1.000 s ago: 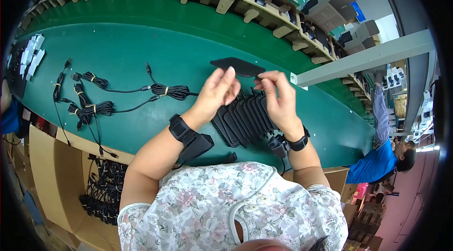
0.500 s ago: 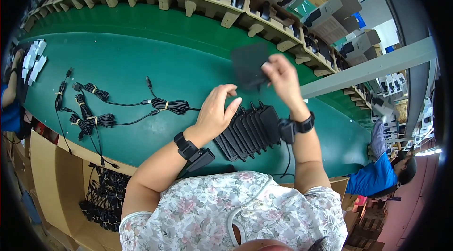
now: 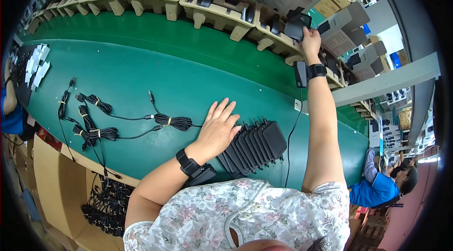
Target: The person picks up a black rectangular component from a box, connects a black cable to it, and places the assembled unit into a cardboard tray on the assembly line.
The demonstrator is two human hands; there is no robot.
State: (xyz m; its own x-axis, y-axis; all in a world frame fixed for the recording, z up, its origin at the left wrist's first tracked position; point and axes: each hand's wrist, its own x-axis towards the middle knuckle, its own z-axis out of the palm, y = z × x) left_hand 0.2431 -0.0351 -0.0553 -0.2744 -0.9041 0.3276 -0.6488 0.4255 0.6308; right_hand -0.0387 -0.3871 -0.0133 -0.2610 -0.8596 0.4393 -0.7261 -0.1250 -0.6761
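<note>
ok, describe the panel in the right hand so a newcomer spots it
Beyond the green table runs a row of tan trays. Toward its right, the right hand holds a flat black panel at a tray. Unlike the bunched panels on the table, this one is gripped.

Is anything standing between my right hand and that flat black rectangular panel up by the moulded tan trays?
Nothing visible: your right hand holds the flat black rectangular panel by its near edge, at the row of moulded tan trays.

Bright light, faint sheen on green tabletop [image 3: 141,72], glaring lamp [image 3: 428,159] far right — fisheye-bowed edges, black corners
</note>
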